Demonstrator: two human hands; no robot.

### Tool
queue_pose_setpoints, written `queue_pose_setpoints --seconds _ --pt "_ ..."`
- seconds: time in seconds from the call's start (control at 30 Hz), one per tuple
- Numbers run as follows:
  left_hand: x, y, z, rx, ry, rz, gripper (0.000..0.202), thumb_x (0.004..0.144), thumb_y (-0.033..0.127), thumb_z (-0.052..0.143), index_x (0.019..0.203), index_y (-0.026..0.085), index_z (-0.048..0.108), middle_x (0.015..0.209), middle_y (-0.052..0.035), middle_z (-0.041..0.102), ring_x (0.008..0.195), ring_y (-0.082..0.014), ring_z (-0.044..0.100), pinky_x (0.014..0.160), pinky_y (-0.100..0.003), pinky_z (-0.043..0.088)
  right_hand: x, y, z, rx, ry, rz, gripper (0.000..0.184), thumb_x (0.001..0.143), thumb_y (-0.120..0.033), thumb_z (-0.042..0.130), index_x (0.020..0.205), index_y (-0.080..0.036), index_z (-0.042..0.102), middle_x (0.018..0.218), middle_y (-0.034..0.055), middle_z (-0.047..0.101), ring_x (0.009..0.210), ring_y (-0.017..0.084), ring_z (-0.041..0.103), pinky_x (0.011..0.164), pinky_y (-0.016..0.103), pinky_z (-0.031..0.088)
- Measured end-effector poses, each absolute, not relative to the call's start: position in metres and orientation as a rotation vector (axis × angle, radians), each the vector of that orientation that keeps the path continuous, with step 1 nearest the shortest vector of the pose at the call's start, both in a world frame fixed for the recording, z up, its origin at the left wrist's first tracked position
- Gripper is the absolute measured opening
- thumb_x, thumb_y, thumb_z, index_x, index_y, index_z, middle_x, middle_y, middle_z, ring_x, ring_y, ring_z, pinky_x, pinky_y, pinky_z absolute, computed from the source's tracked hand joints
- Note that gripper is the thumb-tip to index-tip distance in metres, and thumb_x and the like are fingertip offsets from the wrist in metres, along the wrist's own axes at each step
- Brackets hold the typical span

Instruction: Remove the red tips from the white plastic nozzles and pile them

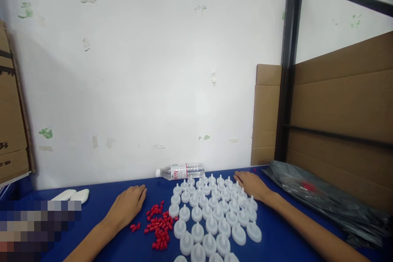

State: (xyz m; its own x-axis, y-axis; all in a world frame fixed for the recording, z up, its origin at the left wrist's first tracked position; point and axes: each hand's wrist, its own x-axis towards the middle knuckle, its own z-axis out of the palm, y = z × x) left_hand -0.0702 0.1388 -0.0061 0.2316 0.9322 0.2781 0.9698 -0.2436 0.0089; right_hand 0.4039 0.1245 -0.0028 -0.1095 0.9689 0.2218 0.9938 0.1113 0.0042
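My left hand [130, 201] rests palm down on the blue table, fingers lying loosely on the surface with nothing in them. Just to its right is a scatter of small red caps [159, 226]. Many white plastic nozzle lids [207, 212], round at the base with a pointed spout, stand grouped in the middle. Beside the far right of this group lies my right hand [252, 184], palm down, fingers stretched toward the lids' back edge. It holds nothing that I can see; its fingertips are partly hidden.
A clear plastic bottle [181, 171] lies on its side by the wall. Grey plastic bags [322, 200] with something red inside lie at the right. Two white oval objects [79, 195] sit at the left. Cardboard [340, 102] and a black metal frame [287, 69] border the right side.
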Motion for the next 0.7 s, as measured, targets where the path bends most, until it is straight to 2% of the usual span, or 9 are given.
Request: queue_pose_setpoints --seconds 0.17,0.7 --pt "-0.0702 0.139 -0.0061 -2.332 -1.812 -0.323 0.049 0.103 0.032 0.025 0.121 0.015 0.067 0.12 -0.0162 0.072 0.116 -0.0307 0.066 0.098 -0.042 0.05 0.4051 0.126 -0.0043 -1.97 -2.217 -0.224 0.027 0.1 -0.037 0.061 0.116 -0.016 0.064 0.113 0.0068 0.067 0.096 0.02 0.067 0.084 0.04 0.057" --pt "-0.0693 0.1385 -0.0044 -2.345 -1.793 -0.305 0.048 0.103 0.031 0.024 0.114 0.015 0.069 0.11 -0.0152 0.074 0.109 -0.03 0.069 0.094 -0.042 0.051 0.4062 0.1279 -0.0057 -1.982 -2.216 -0.223 0.027 0.1 -0.037 0.061 0.117 -0.016 0.064 0.114 0.007 0.067 0.096 0.02 0.067 0.084 0.041 0.058"
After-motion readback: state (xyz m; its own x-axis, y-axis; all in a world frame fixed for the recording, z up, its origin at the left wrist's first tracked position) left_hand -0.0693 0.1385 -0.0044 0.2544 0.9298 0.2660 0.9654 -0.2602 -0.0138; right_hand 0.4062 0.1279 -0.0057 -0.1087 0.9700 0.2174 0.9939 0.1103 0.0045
